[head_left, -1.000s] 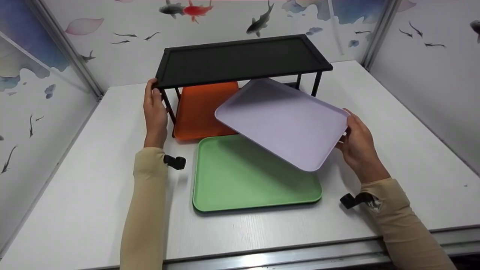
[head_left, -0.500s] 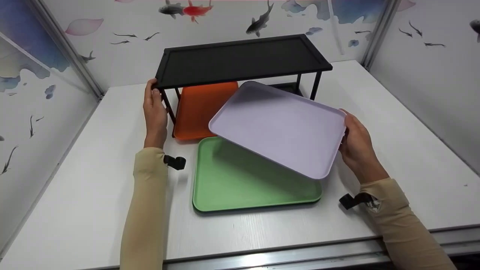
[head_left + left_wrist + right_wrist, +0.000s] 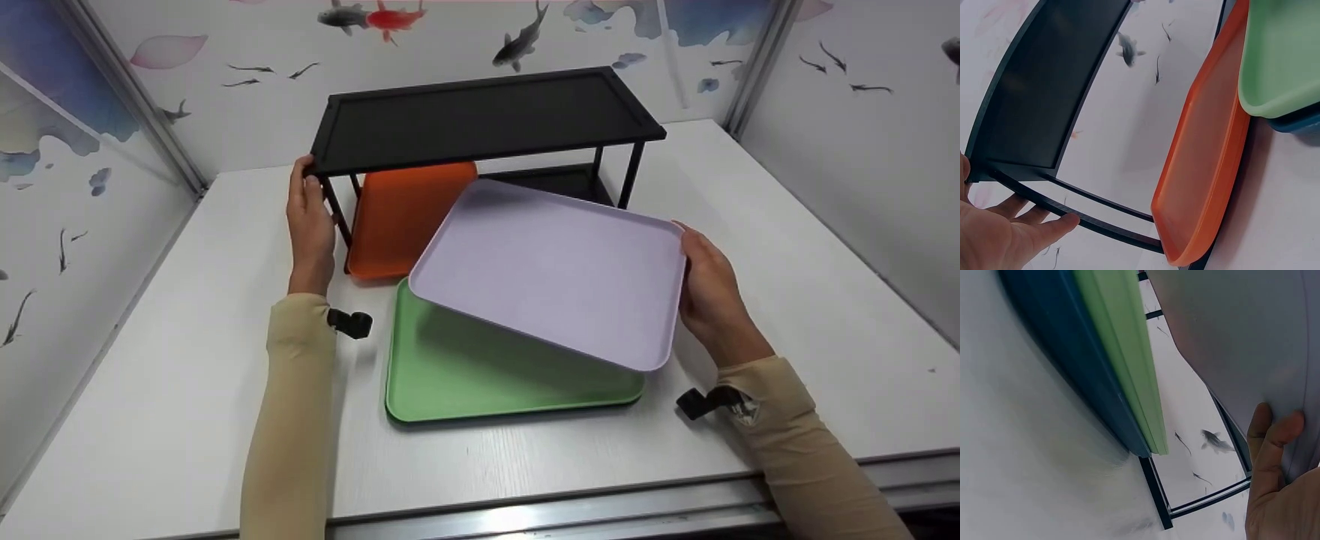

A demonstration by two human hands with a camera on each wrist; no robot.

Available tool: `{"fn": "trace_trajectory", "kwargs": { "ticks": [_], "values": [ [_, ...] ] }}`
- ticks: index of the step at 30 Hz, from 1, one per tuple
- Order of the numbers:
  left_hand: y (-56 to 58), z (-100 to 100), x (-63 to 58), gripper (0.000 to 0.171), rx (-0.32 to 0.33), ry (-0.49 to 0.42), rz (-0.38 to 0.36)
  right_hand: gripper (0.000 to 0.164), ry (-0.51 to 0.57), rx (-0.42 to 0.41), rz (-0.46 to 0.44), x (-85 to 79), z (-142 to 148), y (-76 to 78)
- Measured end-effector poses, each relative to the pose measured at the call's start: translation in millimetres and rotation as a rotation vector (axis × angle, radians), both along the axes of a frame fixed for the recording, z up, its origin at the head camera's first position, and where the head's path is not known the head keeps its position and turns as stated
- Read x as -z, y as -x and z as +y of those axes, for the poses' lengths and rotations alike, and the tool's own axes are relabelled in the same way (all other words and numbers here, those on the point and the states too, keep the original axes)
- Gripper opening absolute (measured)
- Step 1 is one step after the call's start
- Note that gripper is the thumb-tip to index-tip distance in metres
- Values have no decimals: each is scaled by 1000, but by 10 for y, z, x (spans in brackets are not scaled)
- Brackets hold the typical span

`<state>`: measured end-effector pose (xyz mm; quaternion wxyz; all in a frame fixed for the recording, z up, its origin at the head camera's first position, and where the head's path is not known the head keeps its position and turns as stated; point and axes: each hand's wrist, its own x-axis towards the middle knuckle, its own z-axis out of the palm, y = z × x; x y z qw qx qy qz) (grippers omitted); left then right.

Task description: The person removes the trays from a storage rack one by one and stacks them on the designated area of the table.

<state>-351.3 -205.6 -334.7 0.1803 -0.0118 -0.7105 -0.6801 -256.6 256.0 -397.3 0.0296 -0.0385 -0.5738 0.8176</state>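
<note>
A lilac tray (image 3: 551, 274) is tilted in the air, its left part overlapping the orange tray in the head view. My right hand (image 3: 711, 289) grips its right edge, fingers under it (image 3: 1275, 439) in the right wrist view. At the left front corner of a black two-tier rack (image 3: 487, 120), my left hand (image 3: 310, 232) holds the top shelf and leg; its fingers (image 3: 1022, 211) curl about the leg in the left wrist view. Below the lilac tray lies a green tray (image 3: 450, 375), stacked on a dark blue tray (image 3: 1061, 343). An orange tray (image 3: 405, 225) rests on the rack's lower shelf.
All stands on a white table (image 3: 187, 375) with a metal front rail (image 3: 525, 519). Printed panels with fish (image 3: 517, 45) wall in the back and both sides. The rack's lower shelf (image 3: 570, 184) shows to the right of the orange tray.
The lilac tray has come forward and slightly left, away from the rack and farther over the green tray, with my right hand shifting a little. My left hand stays on the rack.
</note>
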Motion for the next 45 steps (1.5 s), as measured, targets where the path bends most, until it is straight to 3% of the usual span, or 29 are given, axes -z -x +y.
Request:
{"fn": "trace_trajectory", "kwargs": {
  "ticks": [5,11,24,34,45],
  "values": [
    [103,-47,97,46,-5,5,8,37,1,4,-26,10,-8,8],
    [244,-98,220,46,-5,5,30,38,-62,-7,-38,20,-7,5],
    [251,-106,222,46,-12,25,49,39,-170,-31,-27,38,-34,9],
    [245,-103,208,46,-6,21,42,42,-217,-43,-67,47,-32,16],
    [257,-110,221,46,-6,22,20,42,-222,-74,-53,76,-40,36]
  ]
}}
